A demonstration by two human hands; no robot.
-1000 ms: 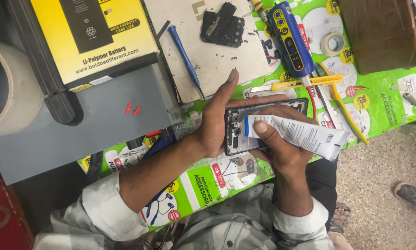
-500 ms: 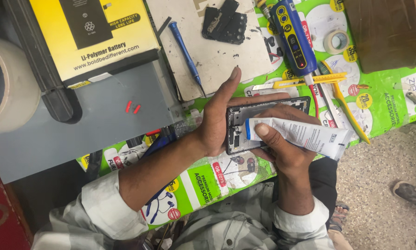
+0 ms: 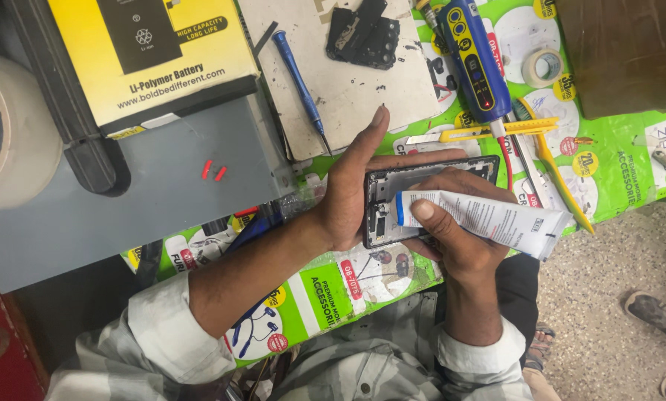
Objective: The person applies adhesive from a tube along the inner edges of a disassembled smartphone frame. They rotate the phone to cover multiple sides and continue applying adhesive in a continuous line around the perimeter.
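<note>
Green printed sheeting (image 3: 615, 160) covers the workbench, and everything on it can be placed from the opened phone frame (image 3: 422, 194) held near its middle. That dark frame lies face-open with its inner parts showing, gripped along its near-left edge by the left hand (image 3: 348, 197), whose fingers wrap under it while the index finger points up and away. Across the frame's lower half lies a white glue tube (image 3: 489, 219) with a blue cap end, pinched firmly in the right hand (image 3: 451, 238), thumb pressed on top near the cap. Just above the frame sits a pale work board (image 3: 348, 82) carrying a blue screwdriver (image 3: 299, 78) and a black phone part (image 3: 364, 33). Up and right of the frame lie a blue rotary tool (image 3: 475, 59), a yellow utility knife (image 3: 489, 132) and a small tape roll (image 3: 542, 67). Far left of the frame sits a grey box (image 3: 140, 193) with two tiny red pieces (image 3: 212, 171), a yellow battery carton (image 3: 155, 56) beyond it.
</note>
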